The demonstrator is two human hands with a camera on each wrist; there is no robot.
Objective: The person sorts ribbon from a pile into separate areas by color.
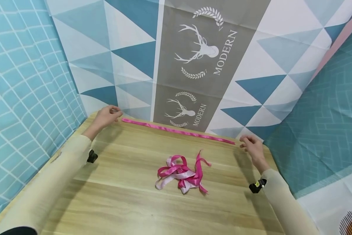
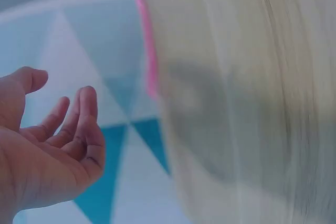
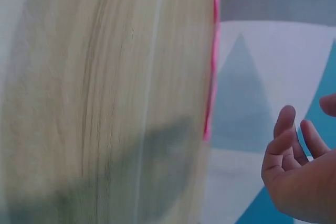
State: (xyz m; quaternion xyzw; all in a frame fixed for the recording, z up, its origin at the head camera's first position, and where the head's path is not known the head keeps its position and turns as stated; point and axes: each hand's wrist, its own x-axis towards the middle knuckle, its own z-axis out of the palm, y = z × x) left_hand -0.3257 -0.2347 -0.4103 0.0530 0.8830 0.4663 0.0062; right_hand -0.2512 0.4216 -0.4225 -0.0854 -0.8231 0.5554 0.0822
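A narrow pink ribbon [image 1: 179, 131] lies stretched out straight along the far edge of the wooden table. Just beyond its left end hovers my left hand [image 1: 106, 116], fingers loosely bent and holding nothing. My right hand [image 1: 252, 147] is near the ribbon's right end, likewise without anything in it. The left wrist view shows the left hand [image 2: 58, 145] with thumb and fingers apart, the ribbon's end [image 2: 152, 85] off to its side. In the right wrist view a gap separates the right hand [image 3: 299, 166] from the ribbon's other end [image 3: 207, 129].
A tangled heap of pink and pale ribbons [image 1: 182, 174] sits mid-table [image 1: 120, 195]. Behind the far edge hangs a patterned cloth [image 1: 190, 81] with deer prints. Blue grid cloth [image 1: 26, 71] borders the left, teal cloth [image 1: 326, 130] the right.
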